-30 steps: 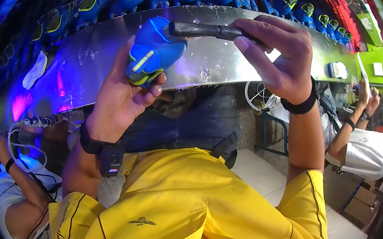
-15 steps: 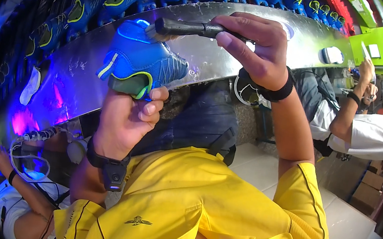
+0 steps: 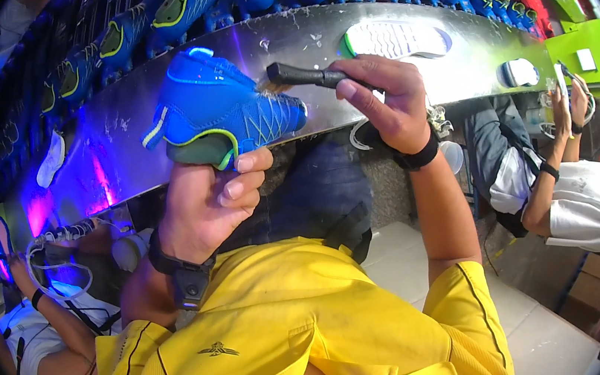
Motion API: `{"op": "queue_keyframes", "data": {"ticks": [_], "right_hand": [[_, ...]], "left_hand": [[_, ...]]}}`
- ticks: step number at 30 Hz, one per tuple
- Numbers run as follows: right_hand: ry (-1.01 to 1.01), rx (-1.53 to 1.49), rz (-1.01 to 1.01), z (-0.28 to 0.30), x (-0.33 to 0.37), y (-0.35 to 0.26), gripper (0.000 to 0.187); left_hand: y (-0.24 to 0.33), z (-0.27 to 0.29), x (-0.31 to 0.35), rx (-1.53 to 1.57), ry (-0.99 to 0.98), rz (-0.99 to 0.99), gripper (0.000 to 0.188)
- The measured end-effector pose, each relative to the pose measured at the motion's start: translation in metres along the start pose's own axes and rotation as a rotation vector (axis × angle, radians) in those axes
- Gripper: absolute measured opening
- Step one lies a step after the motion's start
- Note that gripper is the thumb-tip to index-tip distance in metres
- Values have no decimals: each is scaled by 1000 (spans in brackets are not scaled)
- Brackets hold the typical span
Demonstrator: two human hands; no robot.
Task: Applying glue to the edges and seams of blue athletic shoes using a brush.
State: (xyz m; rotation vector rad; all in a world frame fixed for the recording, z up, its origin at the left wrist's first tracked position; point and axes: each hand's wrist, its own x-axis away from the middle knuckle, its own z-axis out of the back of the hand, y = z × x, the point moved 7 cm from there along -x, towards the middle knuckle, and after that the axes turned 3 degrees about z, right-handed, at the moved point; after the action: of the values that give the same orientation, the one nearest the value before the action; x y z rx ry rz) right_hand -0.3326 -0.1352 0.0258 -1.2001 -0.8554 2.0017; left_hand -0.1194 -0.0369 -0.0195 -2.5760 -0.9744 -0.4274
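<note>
Before the metal bench (image 3: 112,127), a blue shoe (image 3: 213,102) with yellow-green collar trim and pale crisscross lines sits underside up atop the left hand (image 3: 211,207), fingers curled at its collar; the right hand (image 3: 391,101) pinches a dark brush (image 3: 302,75), bristles at the shoe.

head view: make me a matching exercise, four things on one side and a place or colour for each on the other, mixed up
Things
1. nearest blue shoe
2. dark brush
3. green-ended white sole
4. wearer's shirt

Places and colours
A. lying on the metal bench
B. yellow
C. held in the right hand
D. held up by the left hand

Right pairs: 1-D, 2-C, 3-A, 4-B
</note>
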Motion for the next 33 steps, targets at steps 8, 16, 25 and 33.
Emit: {"op": "queue_keyframes", "data": {"ticks": [8, 16, 25, 33], "right_hand": [[170, -13, -328, 26, 26, 31, 25], [193, 28, -317, 69, 39, -2, 24], [762, -230, -608, 140, 93, 22, 23], [825, -195, -681, 137, 103, 21, 25]], "left_hand": [[14, -4, -26, -379, -19, -115, 41], [51, -53, -102, -809, 72, -249, 52], [125, -218, -270, -1869, 96, -435, 70], [142, -244, -448, -2800, 414, -820, 69]]}}
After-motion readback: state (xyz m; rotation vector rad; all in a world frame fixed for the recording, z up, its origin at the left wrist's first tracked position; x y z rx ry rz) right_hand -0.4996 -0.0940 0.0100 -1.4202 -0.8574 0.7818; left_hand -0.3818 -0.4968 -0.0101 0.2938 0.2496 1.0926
